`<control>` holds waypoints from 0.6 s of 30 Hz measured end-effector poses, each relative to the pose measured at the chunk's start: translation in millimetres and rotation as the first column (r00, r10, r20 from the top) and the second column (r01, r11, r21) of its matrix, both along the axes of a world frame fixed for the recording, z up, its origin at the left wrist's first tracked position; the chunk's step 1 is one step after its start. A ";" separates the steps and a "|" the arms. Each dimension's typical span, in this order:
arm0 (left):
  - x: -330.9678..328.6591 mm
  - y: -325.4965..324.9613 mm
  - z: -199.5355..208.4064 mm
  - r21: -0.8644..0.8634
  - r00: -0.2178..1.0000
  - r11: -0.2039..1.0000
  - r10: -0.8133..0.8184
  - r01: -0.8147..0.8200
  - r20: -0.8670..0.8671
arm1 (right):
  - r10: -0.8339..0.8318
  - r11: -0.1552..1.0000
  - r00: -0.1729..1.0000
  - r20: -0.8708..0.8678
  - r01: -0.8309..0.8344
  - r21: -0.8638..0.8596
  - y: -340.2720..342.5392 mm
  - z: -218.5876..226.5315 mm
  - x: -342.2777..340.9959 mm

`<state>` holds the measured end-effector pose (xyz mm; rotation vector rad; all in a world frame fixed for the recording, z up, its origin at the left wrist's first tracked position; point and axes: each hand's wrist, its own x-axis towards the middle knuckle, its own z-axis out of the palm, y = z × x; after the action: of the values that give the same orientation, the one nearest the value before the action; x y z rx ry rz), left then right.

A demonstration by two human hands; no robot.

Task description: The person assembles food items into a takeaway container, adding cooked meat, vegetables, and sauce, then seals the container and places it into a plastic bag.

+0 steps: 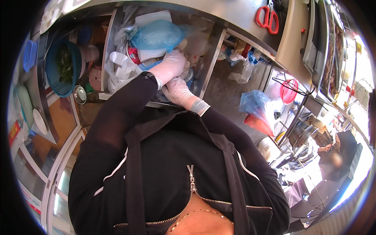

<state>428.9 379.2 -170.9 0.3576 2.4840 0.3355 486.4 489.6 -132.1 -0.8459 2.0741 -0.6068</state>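
Observation:
Both my hands reach into an open steel drawer [212, 62] packed with plastic bags and small items. My left hand [172, 64], in a thin whitish glove, is deep among the contents, beside a light blue plastic bag [158, 35]. Its fingers are hidden from sight. Closer to the drawer's front edge, my right hand [179, 91] wears a similar glove, and its fingers pass under my left wrist. What either hand touches there cannot be made out. White plastic pieces [122, 64] and a red patterned item [134, 55] lie left of my left hand.
Red-handled scissors [268, 19] rest on the steel counter above the drawer. A blue basket of greens [64, 66] stands at left. On the right hang a blue bag with reddish contents [256, 111] and a pink basket [289, 91]. Another person [333, 150] is far right.

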 end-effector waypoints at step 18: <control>26.3 2.8 13.6 -0.074 0.982 0.997 0.001 0.013 0.187 | -0.101 0.858 0.799 -0.593 0.372 0.354 -25.8 -46.5 -179.0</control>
<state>455.2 381.9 -157.3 0.2891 2.3038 0.2604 307.4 463.8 -178.6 -0.5052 2.7407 0.0468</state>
